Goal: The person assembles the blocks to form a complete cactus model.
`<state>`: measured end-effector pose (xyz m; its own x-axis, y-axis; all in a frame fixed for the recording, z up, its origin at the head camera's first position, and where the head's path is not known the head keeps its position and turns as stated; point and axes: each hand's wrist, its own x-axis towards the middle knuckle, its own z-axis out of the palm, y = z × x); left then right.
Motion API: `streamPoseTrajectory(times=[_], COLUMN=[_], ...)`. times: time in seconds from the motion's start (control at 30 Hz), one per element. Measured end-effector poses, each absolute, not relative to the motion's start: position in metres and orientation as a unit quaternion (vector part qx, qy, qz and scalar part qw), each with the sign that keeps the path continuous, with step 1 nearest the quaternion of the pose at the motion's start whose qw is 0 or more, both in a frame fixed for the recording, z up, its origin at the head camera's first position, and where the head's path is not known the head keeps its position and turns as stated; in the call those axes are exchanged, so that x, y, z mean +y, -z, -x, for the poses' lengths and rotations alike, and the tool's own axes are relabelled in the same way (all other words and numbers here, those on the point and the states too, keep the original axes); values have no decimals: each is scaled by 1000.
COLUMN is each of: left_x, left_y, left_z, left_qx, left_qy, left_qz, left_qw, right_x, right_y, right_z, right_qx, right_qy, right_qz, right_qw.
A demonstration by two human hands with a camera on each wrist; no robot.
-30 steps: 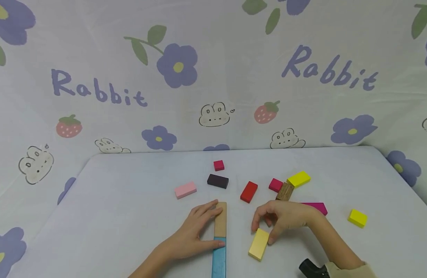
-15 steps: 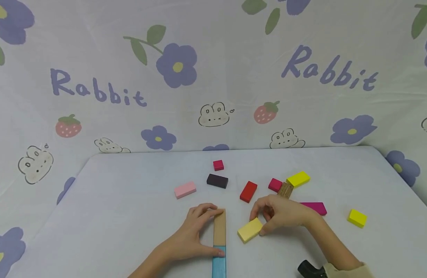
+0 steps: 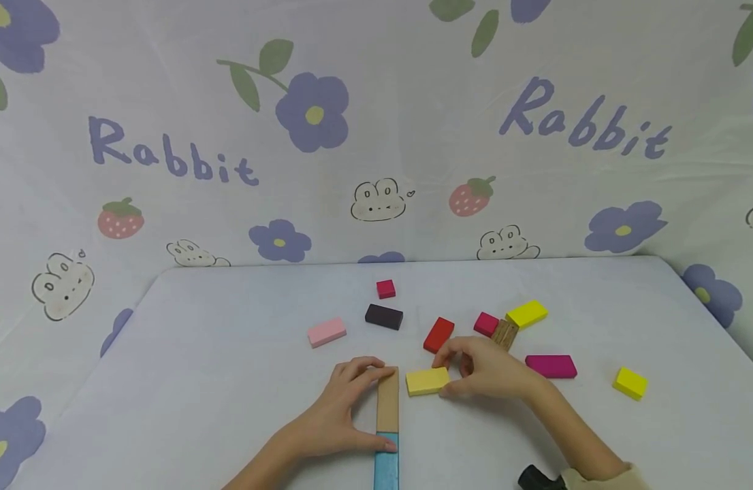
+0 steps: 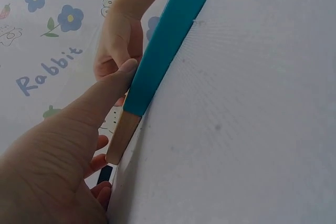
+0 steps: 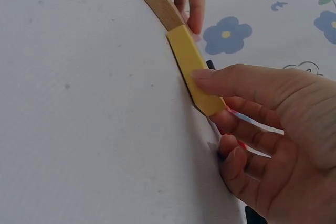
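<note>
My left hand (image 3: 332,415) braces a straight row made of a tan wooden block (image 3: 387,400) and a blue block (image 3: 386,471). Its fingers bend round the tan block's far end, while the thumb lies on the blue block near the joint. The blue block's near end is cut off in the head view, but the left wrist view shows it long and flat-ended. My right hand (image 3: 483,367) pinches a yellow block (image 3: 427,382) by its right end, between thumb and fingers. That block lies crosswise, its left end a small gap from the tan block's right side.
Beyond my hands lie loose blocks: pink (image 3: 327,332), black (image 3: 384,316), small crimson (image 3: 385,289) and red (image 3: 439,334). Further right are another crimson (image 3: 486,324), a brown (image 3: 505,334), a bright yellow (image 3: 527,314), a magenta (image 3: 551,366) and a short yellow block (image 3: 630,382).
My right hand has carried the yellow block left and away from me, turning it from nearly lengthwise to crosswise. The tan and blue row first slid slightly toward me with my left hand, then stayed put.
</note>
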<state>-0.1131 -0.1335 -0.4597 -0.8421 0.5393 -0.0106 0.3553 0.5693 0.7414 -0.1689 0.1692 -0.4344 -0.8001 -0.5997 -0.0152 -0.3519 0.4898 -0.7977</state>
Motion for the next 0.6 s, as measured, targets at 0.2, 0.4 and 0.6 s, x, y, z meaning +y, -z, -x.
streamPoseTrajectory(times=[0.2,0.4,0.6], left_x=[-134,-134,-135], left_y=[459,460,462], left_z=[113,113,113], left_qx=[877,876,876], left_qy=[-390,-389,-389], left_qz=[-256,-261,-260], left_qw=[117,112,114], right_x=[164,161,157], right_y=[434,436,437], right_z=[167,166,165], right_qx=[860,860,860], right_qy=[416,423,424], right_qz=[263,257,258], right_qw=[132,125,120])
